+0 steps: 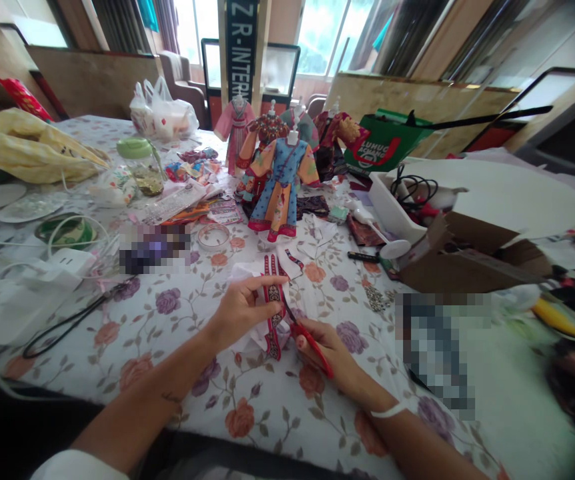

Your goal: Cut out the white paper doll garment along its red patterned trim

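Observation:
My left hand (248, 307) pinches a patterned trim strip (273, 293) between thumb and forefinger. The strip is red and black, on white fabric (247, 270) that lies partly under the hand. In my right hand (328, 353) is a pair of scissors (317, 347) with red handles. Its dark blades reach up to the strip's right edge, close to my left fingertips. Whether the blades touch the strip I cannot tell. Beyond the hands stands a small blue and orange doll dress (281, 180) on a white stand, with several other doll garments behind it.
A roll of clear tape (213, 236) lies behind my left hand. To the right are a brown cardboard box (467, 257), a white tray (397, 207) with cables and a green bag (385, 143). A green-lidded jar (142, 167) and white cables (12, 250) are at left.

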{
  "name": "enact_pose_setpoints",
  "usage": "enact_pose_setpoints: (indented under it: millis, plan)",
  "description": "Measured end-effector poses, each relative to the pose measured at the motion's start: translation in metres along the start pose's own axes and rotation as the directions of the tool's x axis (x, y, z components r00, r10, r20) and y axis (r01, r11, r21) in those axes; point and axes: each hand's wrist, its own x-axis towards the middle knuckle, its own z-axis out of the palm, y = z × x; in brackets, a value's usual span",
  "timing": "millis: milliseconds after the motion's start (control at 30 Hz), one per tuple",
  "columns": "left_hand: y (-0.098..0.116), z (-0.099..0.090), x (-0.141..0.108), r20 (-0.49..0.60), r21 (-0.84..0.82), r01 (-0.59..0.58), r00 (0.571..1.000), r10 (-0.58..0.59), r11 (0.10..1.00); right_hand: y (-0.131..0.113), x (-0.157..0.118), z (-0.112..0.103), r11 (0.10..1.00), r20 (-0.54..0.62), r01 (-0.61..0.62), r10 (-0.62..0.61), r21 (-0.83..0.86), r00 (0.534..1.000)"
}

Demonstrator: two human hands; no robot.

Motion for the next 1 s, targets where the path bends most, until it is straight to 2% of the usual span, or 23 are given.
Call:
enact_pose_setpoints:
  millis: [100,333,600,867,1000]
  plan:
    - [0.0028,-0.0005,-0.0004,-0.005,0.035,-0.023,1.0,0.023,0.999,0.0004,0.0003,-0.0007,1.0,0.007,0.013,-0.013,-0.013,1.0]
    - [0.0025,-0.0047,0.0013,-0.082,0.257,-0.104,0.988,0.128,0.961,-0.0027,-0.0002,-0.0001,0.998,-0.009,0.012,-0.012,-0.063,1.0]
    - [0.0002,-0.0041,0.0014,-0.082,0.296,-0.105,0.987,0.135,0.949,-0.0076,-0.0008,-0.0004,0.998,0.027,0.043,-0.041,-0.047,0.999]
    - [-0.0021,-0.0035,0.0009,-0.091,0.268,-0.093,0.988,0.121,0.959,-0.0064,-0.0002,0.0014,0.999,0.013,0.02,-0.019,-0.033,1.0]
    - [-0.0021,-0.0028,0.001,-0.093,0.278,-0.087,0.989,0.117,0.957,-0.0006,-0.0007,-0.0003,1.0,0.044,-0.014,0.013,0.012,0.999]
